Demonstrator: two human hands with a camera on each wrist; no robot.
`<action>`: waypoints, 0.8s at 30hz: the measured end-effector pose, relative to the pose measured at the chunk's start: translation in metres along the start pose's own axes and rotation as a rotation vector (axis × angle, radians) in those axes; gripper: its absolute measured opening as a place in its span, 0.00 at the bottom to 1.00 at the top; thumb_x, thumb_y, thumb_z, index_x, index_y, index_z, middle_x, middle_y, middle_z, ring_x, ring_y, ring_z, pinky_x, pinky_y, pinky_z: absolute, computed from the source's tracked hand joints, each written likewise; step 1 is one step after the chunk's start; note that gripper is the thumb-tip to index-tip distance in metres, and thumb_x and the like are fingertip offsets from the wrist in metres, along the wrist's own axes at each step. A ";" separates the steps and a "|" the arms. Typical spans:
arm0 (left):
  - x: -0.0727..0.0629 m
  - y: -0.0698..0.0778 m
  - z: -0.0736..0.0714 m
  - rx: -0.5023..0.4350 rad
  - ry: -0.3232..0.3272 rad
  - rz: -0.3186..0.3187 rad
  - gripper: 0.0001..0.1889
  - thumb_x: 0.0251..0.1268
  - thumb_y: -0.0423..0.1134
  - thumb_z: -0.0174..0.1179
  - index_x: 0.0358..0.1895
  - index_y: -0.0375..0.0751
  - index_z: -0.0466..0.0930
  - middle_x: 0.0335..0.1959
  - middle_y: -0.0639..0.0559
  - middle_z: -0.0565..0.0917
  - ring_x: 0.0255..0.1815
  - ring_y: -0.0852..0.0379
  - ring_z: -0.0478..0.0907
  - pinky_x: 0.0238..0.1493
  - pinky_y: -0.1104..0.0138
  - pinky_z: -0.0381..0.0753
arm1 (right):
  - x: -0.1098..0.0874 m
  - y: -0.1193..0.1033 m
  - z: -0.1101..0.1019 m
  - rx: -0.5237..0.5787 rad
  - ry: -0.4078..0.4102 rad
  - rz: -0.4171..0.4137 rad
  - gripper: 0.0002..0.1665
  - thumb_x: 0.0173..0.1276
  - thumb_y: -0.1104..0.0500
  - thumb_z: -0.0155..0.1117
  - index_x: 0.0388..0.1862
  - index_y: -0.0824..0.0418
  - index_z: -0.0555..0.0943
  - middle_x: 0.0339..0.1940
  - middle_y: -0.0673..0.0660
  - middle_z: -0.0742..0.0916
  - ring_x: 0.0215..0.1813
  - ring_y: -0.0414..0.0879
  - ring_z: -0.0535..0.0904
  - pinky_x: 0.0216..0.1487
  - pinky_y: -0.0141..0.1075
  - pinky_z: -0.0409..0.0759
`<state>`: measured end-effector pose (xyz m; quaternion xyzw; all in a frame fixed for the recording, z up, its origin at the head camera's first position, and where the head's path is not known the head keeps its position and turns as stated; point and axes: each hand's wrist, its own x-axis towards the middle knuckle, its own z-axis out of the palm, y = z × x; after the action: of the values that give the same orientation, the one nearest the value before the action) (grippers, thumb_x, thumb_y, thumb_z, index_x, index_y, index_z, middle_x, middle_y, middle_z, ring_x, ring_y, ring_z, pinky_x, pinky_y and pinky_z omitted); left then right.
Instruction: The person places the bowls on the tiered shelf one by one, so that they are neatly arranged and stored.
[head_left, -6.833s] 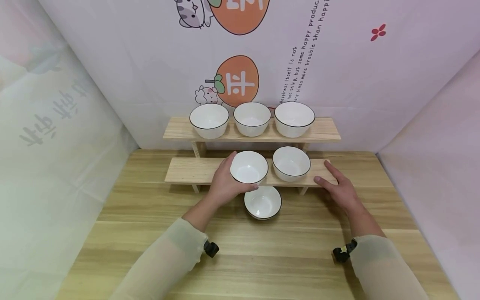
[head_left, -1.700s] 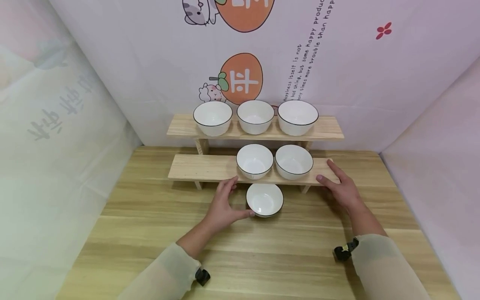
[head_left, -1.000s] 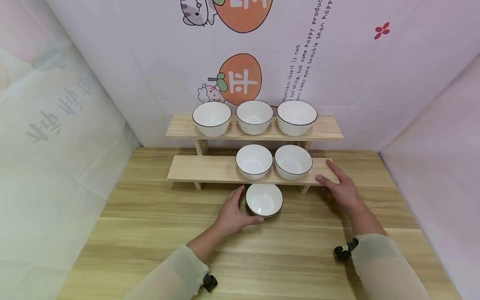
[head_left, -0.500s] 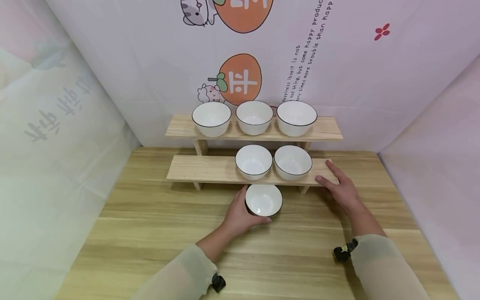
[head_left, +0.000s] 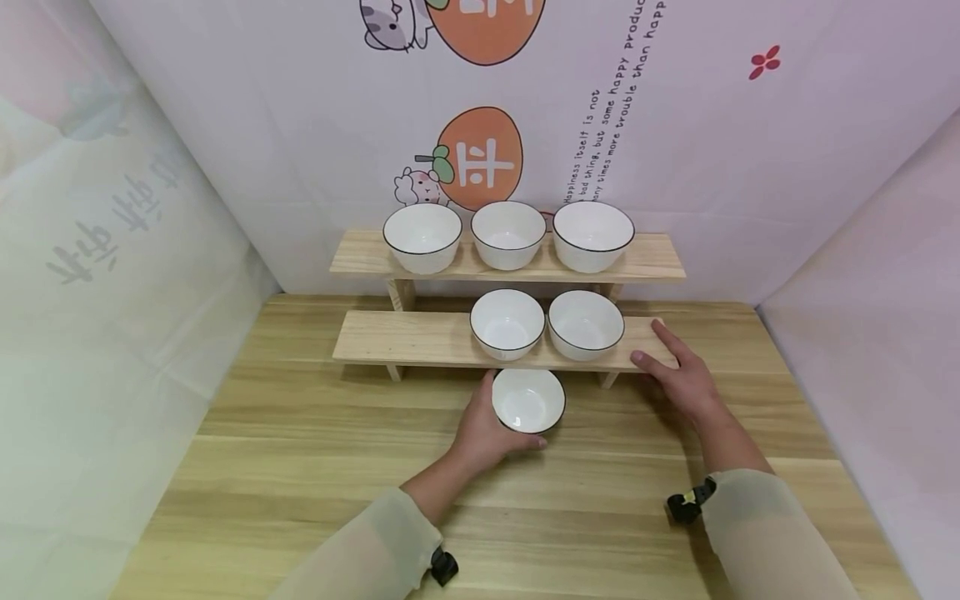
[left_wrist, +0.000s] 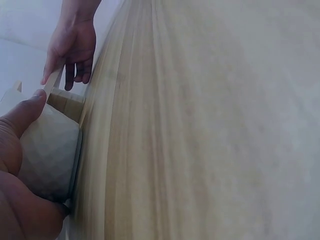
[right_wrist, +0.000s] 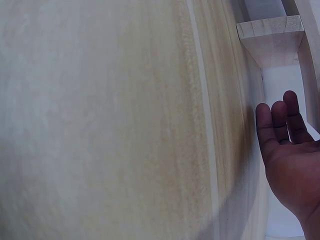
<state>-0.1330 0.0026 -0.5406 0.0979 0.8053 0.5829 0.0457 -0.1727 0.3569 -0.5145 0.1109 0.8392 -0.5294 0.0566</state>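
Note:
In the head view my left hand [head_left: 483, 433] holds a white bowl [head_left: 528, 402] with a dark rim, in front of the lower shelf [head_left: 401, 337]. The fingers lie along its left side and the thumb crosses its front. The left wrist view shows the patterned outer wall of this bowl [left_wrist: 50, 150] between thumb and fingers. My right hand [head_left: 686, 383] grips the right end of the lower shelf, with thumb and index finger on the board. Its other fingers [right_wrist: 267, 125] extend below the board in the right wrist view.
Two white bowls [head_left: 507, 325] stand side by side on the lower shelf. Three more bowls [head_left: 510, 237] line the upper shelf [head_left: 656, 254]. Printed fabric [head_left: 697, 150] hangs behind the wooden table [head_left: 570, 508], with pale cloth walls at both sides.
Earlier the left hand held the left bowl on the lower shelf. It let go, moved down to the front bowl and closed round it. The right hand stays on the shelf end.

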 end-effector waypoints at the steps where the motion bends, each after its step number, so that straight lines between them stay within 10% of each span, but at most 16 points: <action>1: 0.000 0.000 0.000 -0.003 0.002 0.000 0.66 0.23 0.44 0.92 0.76 0.56 0.62 0.64 0.56 0.77 0.64 0.53 0.75 0.68 0.53 0.71 | 0.000 0.000 0.000 -0.001 -0.001 -0.002 0.57 0.68 0.32 0.68 0.86 0.33 0.46 0.87 0.62 0.47 0.84 0.66 0.43 0.79 0.64 0.48; 24: -0.011 -0.006 -0.007 -0.003 -0.015 0.041 0.64 0.27 0.44 0.91 0.77 0.49 0.63 0.67 0.54 0.77 0.65 0.50 0.76 0.67 0.51 0.74 | 0.001 -0.001 0.001 0.032 -0.008 0.009 0.57 0.69 0.34 0.69 0.86 0.33 0.45 0.87 0.63 0.48 0.84 0.66 0.46 0.79 0.63 0.50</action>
<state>-0.1243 -0.0084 -0.5442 0.1186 0.8019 0.5842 0.0400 -0.1741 0.3553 -0.5145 0.1136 0.8298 -0.5430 0.0606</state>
